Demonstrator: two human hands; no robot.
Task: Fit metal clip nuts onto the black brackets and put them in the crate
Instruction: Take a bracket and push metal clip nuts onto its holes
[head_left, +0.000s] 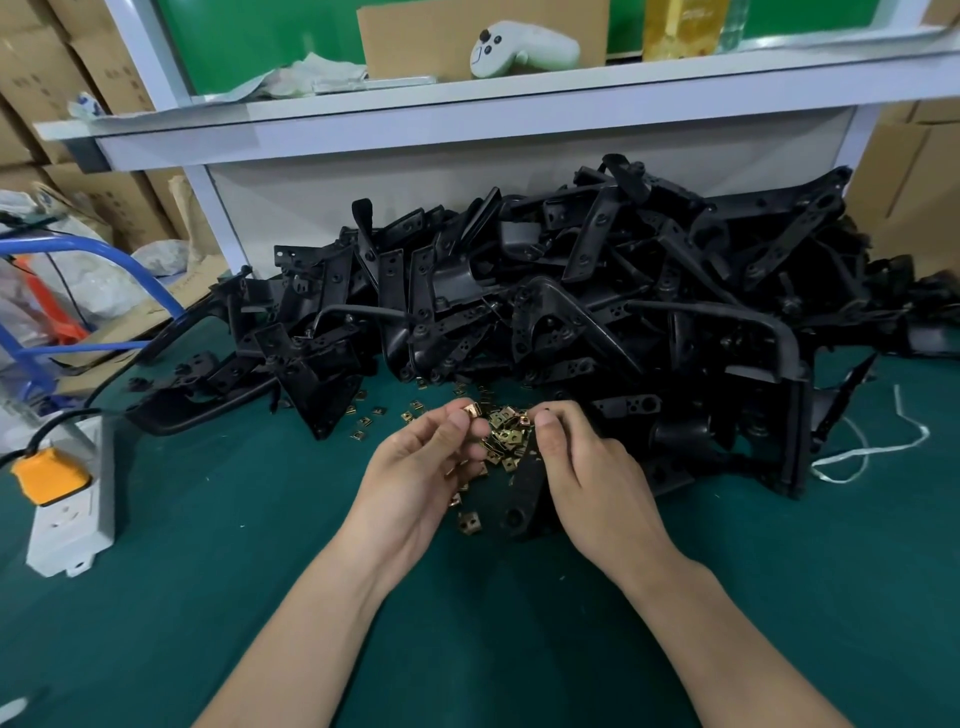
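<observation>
Left hand (431, 462): thumb and fingertips pinching a small brass-coloured metal clip nut (471, 410).
Right hand (587, 467): fingers curled round a flat black plastic bracket (522, 493).
Loose clip nuts (506, 431): on green table mat (208, 519), between the hands.
Heap of black brackets (623, 291): 12 o'clock of the hands.

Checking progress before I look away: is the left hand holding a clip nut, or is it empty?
Holding one: the left hand pinches a brass-coloured clip nut at its tips.

Green table (208, 571): bracket pile (623, 291), scattered clip nuts (471, 522), power strip (67, 519) (left edge), white cord (872, 449).
</observation>
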